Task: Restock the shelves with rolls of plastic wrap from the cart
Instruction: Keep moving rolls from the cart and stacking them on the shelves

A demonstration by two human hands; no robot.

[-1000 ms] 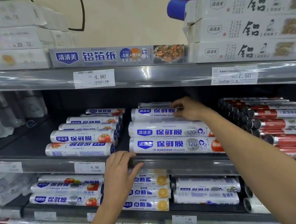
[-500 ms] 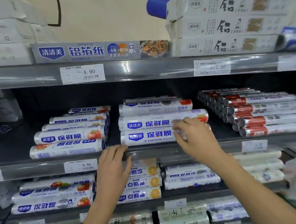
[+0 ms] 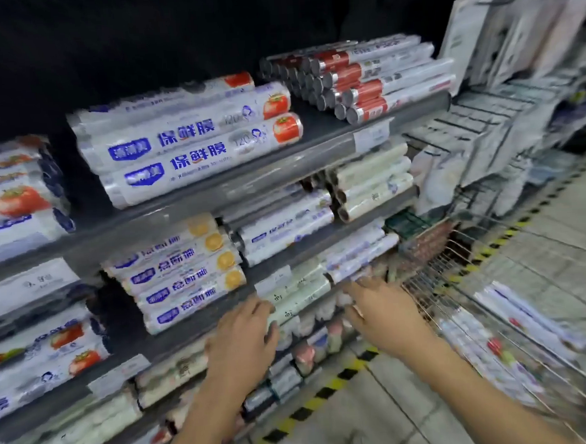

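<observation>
Shelf [image 3: 281, 167] of "保鲜膜" rolls [image 3: 191, 159]

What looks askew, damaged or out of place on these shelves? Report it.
Nothing stands out. The tomato-label rolls lie stacked parallel to the shelf edge, and the red-banded rolls sit in a tidy stepped row. The left hand and right hand hold nothing. Motion blur hides fine damage.
</observation>
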